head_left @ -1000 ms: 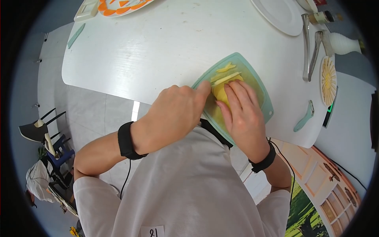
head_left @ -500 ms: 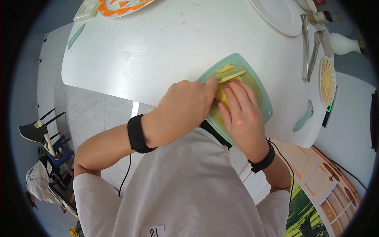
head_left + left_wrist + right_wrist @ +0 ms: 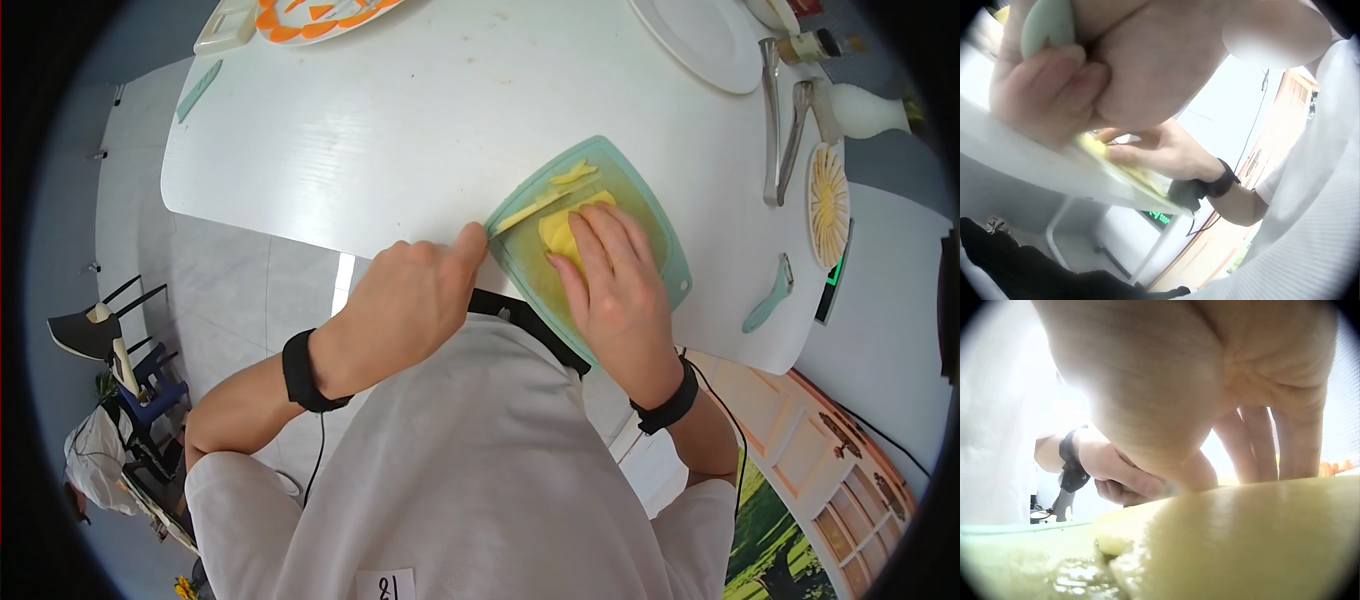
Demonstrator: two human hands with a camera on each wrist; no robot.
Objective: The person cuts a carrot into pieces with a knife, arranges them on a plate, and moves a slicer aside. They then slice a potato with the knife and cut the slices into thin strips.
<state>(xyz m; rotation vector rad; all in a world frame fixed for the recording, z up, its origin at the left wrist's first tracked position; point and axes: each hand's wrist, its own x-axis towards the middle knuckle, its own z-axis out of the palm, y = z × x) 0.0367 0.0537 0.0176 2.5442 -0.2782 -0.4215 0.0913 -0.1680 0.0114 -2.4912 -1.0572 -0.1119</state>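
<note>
A peeled yellow potato (image 3: 556, 236), cut into slices, lies on the green-rimmed cutting board (image 3: 655, 228) at the table's near edge. My right hand (image 3: 625, 300) rests over it, fingertips pressing on its top; the right wrist view shows the potato's smooth side (image 3: 1260, 531) close up. In my left hand (image 3: 410, 300) I grip a knife by its pale green handle (image 3: 1047, 28). Its blade (image 3: 548, 203) points away to the right across the board, just beyond the potato, with a yellow strip along it. Several cut strips (image 3: 573, 175) lie near the board's far corner.
To the right on the white table (image 3: 350, 150) are a green-handled peeler (image 3: 770, 297), metal tongs (image 3: 770, 130) and an oval plate of pale slices (image 3: 829, 205). A white plate (image 3: 700, 40) stands far right, a plate with orange pieces (image 3: 320, 25) far left.
My left hand moved in to the right with the knife, then drew back left toward the board's corner, baring the blade. My right hand has stayed on the potato.
</note>
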